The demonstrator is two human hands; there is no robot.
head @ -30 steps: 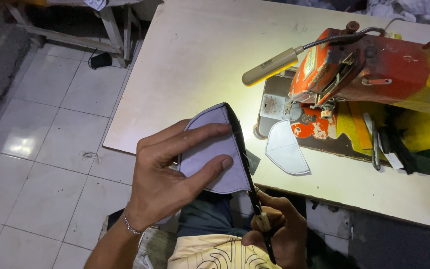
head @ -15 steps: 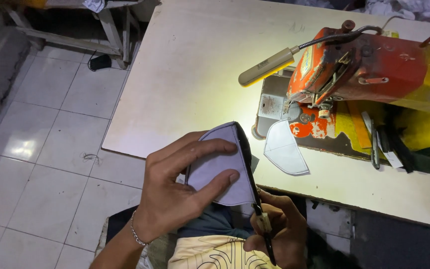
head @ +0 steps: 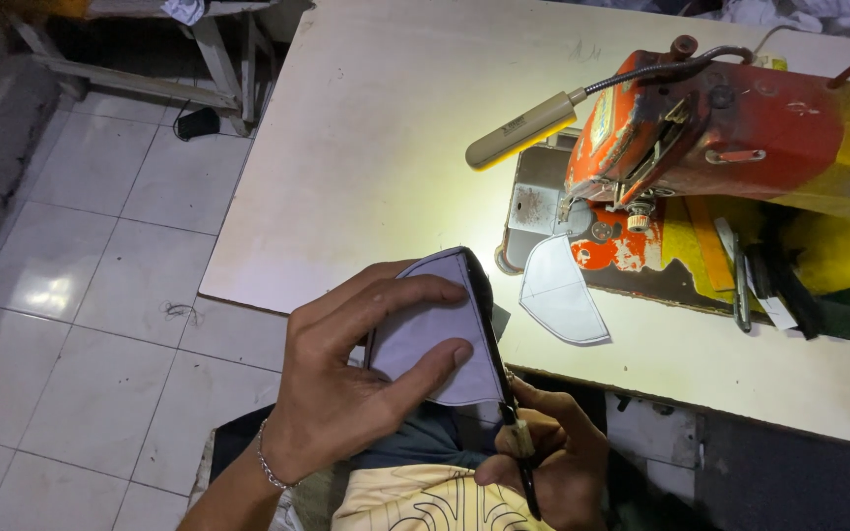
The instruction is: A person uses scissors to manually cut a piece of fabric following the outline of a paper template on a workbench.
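My left hand (head: pixel 356 379) grips a curved, pale grey fabric panel with a dark edge (head: pixel 437 329), fingers spread over its face, just in front of the table's near edge. My right hand (head: pixel 548 462) is below it, over my lap, closed on a thin dark tool (head: pixel 516 433) with a pale band; the tool's tip runs up along the panel's dark right edge. A second pale panel of similar shape (head: pixel 561 292) lies flat on the white table (head: pixel 386 167) beside the sewing machine.
An orange and red sewing machine (head: pixel 710 128) stands at the right of the table, with a gooseneck lamp (head: pixel 523 128) lighting the tabletop. Dark strips and tools (head: pixel 769 275) lie to its right. Grey tiled floor (head: pixel 100 324) and a wooden frame (head: pixel 209 59) are at left.
The fabric panel and both hands have shifted slightly lower and to the right in view. The grips look the same.
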